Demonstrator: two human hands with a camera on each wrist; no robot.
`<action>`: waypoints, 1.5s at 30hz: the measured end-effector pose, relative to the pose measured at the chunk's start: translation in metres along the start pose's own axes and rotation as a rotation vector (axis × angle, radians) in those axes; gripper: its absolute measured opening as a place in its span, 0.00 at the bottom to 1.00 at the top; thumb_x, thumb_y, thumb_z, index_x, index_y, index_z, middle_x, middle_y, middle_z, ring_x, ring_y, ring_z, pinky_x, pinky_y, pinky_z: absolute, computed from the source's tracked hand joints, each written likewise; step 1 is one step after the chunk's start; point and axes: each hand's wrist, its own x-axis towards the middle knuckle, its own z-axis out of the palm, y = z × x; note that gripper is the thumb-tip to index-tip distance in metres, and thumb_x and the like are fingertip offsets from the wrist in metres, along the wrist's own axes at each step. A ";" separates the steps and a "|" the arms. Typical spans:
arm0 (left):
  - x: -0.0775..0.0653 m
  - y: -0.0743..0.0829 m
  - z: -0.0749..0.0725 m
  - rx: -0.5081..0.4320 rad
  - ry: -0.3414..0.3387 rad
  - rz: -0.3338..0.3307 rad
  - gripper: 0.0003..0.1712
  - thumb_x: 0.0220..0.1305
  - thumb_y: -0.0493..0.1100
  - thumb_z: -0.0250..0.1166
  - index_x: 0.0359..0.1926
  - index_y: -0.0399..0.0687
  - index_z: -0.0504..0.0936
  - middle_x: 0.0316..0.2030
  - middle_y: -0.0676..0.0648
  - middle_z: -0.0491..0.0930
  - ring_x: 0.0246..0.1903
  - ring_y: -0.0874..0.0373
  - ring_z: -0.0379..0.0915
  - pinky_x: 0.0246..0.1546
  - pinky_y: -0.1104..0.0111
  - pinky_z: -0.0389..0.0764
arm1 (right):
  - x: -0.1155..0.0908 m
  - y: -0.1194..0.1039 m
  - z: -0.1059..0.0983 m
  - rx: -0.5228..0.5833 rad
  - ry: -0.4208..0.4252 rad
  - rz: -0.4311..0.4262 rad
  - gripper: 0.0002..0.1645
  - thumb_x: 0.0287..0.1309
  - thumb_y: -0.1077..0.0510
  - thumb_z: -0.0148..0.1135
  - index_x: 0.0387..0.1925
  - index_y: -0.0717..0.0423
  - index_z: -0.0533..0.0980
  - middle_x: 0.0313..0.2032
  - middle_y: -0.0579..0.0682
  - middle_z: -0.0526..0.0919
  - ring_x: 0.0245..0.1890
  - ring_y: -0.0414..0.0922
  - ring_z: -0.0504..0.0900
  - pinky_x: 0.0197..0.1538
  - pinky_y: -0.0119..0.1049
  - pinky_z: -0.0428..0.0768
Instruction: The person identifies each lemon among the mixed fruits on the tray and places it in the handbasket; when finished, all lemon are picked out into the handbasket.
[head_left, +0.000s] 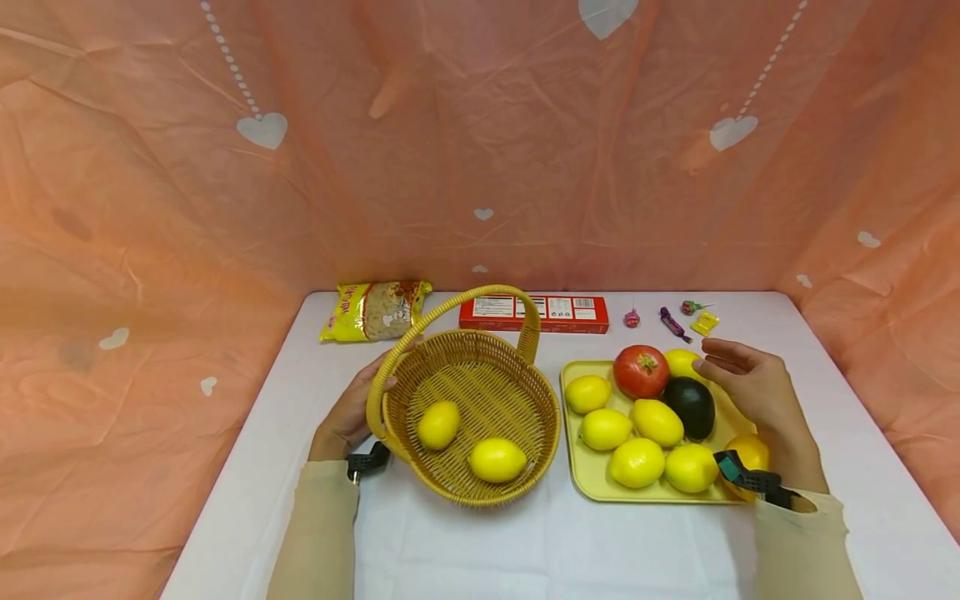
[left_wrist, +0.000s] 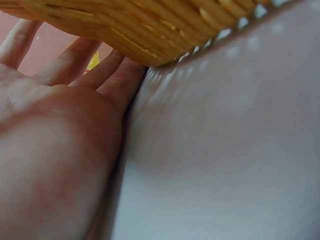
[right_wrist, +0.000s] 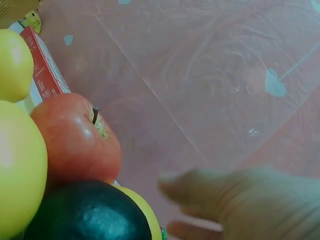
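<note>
A yellow wicker basket (head_left: pixel 551 408) with a tall handle holds two lemons, one toward its left (head_left: pixel 438 425) and one near its front (head_left: pixel 497 460). My left hand (head_left: pixel 352 408) rests against the basket's left side; the left wrist view shows its fingers (left_wrist: pixel 65 60) extended along the wicker. Over the right side of a yellow tray (head_left: pixel 567 450) hovers my right hand (head_left: pixel 757 396), fingers loosely bent and holding nothing. Closest to its fingertips are a lemon (head_left: pixel 681 364) and a dark green avocado (head_left: pixel 690 408). A red apple (right_wrist: pixel 77 137) lies beside them.
Several more lemons (head_left: pixel 637 462) and an orange fruit (head_left: pixel 748 454) lie in the tray. Along the back stand a yellow snack bag (head_left: pixel 378 311) and a red box (head_left: pixel 592 315). Small wrapped candies (head_left: pixel 675 323) and a lollipop (head_left: pixel 632 317) lie behind the tray.
</note>
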 end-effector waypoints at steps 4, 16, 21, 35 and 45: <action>0.000 0.000 0.001 -0.002 -0.003 0.006 0.33 0.85 0.33 0.47 0.85 0.49 0.64 0.80 0.56 0.70 0.70 0.61 0.76 0.62 0.68 0.86 | 0.003 -0.001 0.002 -0.033 -0.064 0.043 0.45 0.79 0.37 0.61 0.83 0.58 0.65 0.79 0.69 0.68 0.77 0.72 0.67 0.76 0.71 0.70; -0.001 0.000 0.000 -0.003 0.011 -0.002 0.33 0.85 0.34 0.48 0.86 0.49 0.63 0.79 0.53 0.69 0.70 0.61 0.76 0.65 0.67 0.85 | 0.012 -0.002 -0.002 -0.074 -0.166 0.120 0.46 0.80 0.39 0.59 0.84 0.62 0.61 0.78 0.76 0.63 0.76 0.76 0.60 0.74 0.78 0.64; 0.000 -0.001 0.000 0.005 -0.007 0.017 0.33 0.85 0.33 0.47 0.86 0.48 0.63 0.82 0.52 0.66 0.72 0.61 0.74 0.68 0.67 0.83 | 0.011 -0.003 -0.005 -0.071 -0.162 0.154 0.51 0.77 0.33 0.60 0.83 0.63 0.60 0.78 0.77 0.61 0.74 0.76 0.61 0.73 0.75 0.68; -0.001 -0.001 -0.002 0.001 -0.023 0.016 0.33 0.85 0.33 0.47 0.85 0.50 0.64 0.78 0.55 0.72 0.69 0.61 0.77 0.63 0.67 0.86 | -0.014 -0.025 -0.014 -0.026 0.012 -0.229 0.37 0.74 0.44 0.71 0.74 0.58 0.76 0.65 0.49 0.83 0.55 0.31 0.88 0.57 0.22 0.82; -0.001 -0.001 -0.003 -0.005 -0.043 0.028 0.32 0.86 0.32 0.46 0.83 0.54 0.69 0.74 0.55 0.75 0.64 0.60 0.79 0.56 0.68 0.89 | -0.038 -0.067 0.009 0.316 -0.238 -0.527 0.26 0.70 0.73 0.67 0.68 0.65 0.80 0.59 0.41 0.89 0.52 0.38 0.91 0.57 0.25 0.87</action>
